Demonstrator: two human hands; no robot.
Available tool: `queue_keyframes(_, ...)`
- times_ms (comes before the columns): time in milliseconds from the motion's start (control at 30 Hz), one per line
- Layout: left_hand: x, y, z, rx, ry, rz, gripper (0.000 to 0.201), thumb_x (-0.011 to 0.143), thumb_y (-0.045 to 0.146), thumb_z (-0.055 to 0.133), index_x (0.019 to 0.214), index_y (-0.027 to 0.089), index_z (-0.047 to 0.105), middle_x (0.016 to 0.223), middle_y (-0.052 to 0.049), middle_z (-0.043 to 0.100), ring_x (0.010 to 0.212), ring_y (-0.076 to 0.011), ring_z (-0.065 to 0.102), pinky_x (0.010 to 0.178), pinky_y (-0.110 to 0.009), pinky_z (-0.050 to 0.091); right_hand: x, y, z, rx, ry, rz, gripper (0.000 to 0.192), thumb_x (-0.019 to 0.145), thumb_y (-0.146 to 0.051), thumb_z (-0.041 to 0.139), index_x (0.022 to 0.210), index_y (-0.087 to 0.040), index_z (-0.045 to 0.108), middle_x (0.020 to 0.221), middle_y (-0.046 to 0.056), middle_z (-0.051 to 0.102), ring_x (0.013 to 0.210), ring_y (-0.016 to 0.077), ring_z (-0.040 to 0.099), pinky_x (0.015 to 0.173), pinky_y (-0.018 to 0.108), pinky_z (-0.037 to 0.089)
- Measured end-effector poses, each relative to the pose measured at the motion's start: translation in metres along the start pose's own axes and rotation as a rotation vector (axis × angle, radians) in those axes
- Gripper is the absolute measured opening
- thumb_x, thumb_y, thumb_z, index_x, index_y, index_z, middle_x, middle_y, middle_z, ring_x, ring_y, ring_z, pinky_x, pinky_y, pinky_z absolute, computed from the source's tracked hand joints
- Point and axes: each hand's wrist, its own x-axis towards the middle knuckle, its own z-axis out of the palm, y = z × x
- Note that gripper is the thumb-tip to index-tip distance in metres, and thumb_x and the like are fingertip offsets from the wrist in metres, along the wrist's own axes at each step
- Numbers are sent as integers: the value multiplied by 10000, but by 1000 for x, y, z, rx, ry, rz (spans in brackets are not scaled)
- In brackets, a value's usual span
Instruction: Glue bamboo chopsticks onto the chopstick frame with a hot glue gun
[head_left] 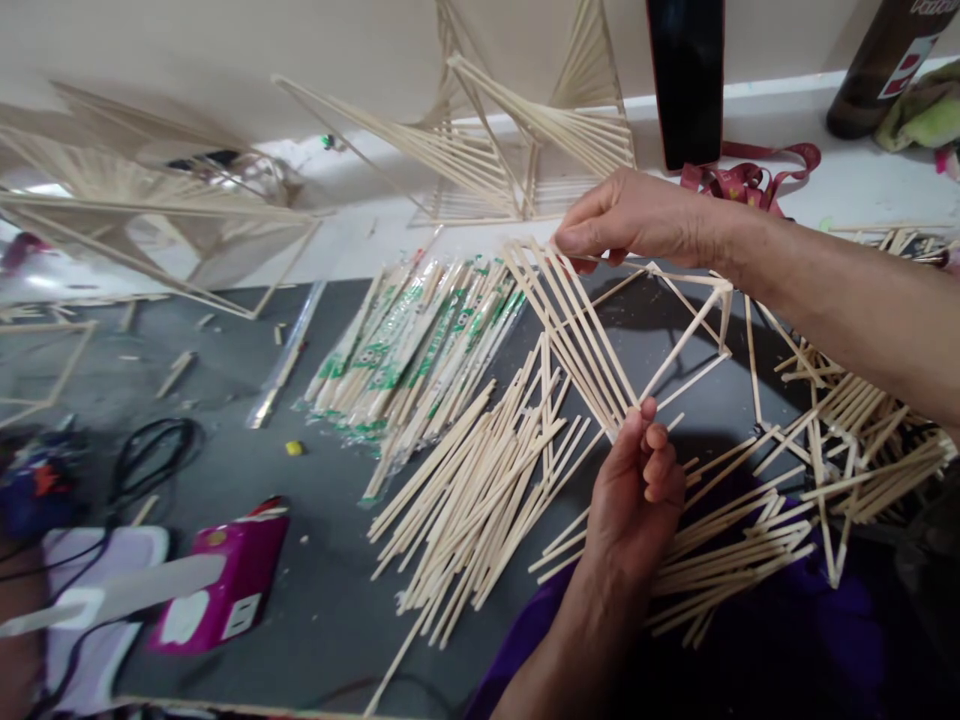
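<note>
Grey surface (247,540) strewn with loose sticks (480,490). Stick frame (582,325) held above: lower corner pinched by left hand (637,470), upper ends by right hand (626,215). Sticks best spaced evenly, joints pressed lightly.

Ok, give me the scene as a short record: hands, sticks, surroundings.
Left hand: pinching the stick frame at its lower corner
Right hand: pinching its upper end
Loose sticks: heaped on the grey table
Wrapped sticks: in clear, green-printed packets beyond the heap
Stick structure: at the back
Magenta box: table's left side
</note>
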Motion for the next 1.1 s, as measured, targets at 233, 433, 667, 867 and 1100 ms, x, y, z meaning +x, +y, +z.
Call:
queue_keyframes(233,-1,0,4,-32,24,-4,225,980,163,428,864,113,615,560,56,517,349,6,352,314,-82,262,1,-3,3,-73,20,-2,199,796,-174,538,628,-152,641,574,-34,528,589,74,420,547,204,315)
queue_keyframes(433,-1,0,3,-5,17,-1,180,960,155,476,852,121,616,567,59,511,355,9,343,316,-79,257,4,4,2,-59,26,-66,177,780,-164,537,665,-121,665,582,-27,546,566,60,415,532,202,303)
queue_keyframes(667,1,-1,3,-11,23,6,180,962,163,478,860,119,620,573,56,511,359,6,351,320,-82,264,3,-2,6,-30,68,-28,191,788,-88,559,635,-140,661,578,-29,567,549,61,425,521,198,311)
queue_keyframes(867,1,-1,4,-30,32,14,244,995,186,411,874,107,608,558,59,508,346,9,356,312,-82,256,2,-2,5,-23,74,10,176,798,-100,571,644,-132,650,607,-19,589,576,61,469,538,184,334)
queue_keyframes(1100,2,-1,1,-33,8,15,224,989,175,427,884,100,611,561,56,516,348,6,368,312,-82,262,-1,-4,0,7,66,71,198,852,-188,582,670,-142,642,650,4,623,620,79,524,566,193,376)
